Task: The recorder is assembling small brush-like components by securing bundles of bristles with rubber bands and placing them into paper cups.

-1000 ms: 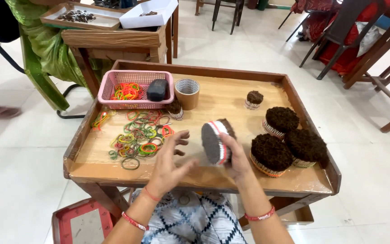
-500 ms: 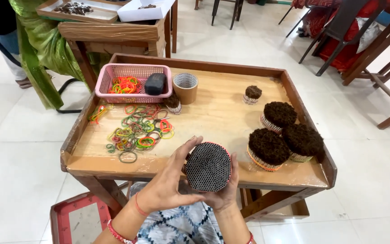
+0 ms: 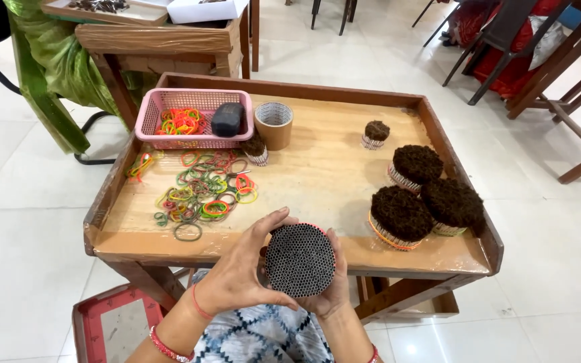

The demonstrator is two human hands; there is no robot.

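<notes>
Gripping a round bundle of thin dark sticks [image 3: 300, 260] from both sides, the left hand [image 3: 240, 272] and right hand [image 3: 327, 296] clamp it at the near edge of the wooden tray surface [image 3: 317, 168], right of loose coloured rubber bands [image 3: 203, 191] and left of three dark-topped bundles [image 3: 425, 195].

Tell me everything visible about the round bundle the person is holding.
The round bundle is a tight disc of thin dark sticks, its flat face of many tiny round ends turned toward the camera. A reddish band shows along its top edge. It is held clear of the wooden tray table, at its near edge. The left hand wraps its left side, thumb across the bottom; the right hand cups it from behind and right.
</notes>
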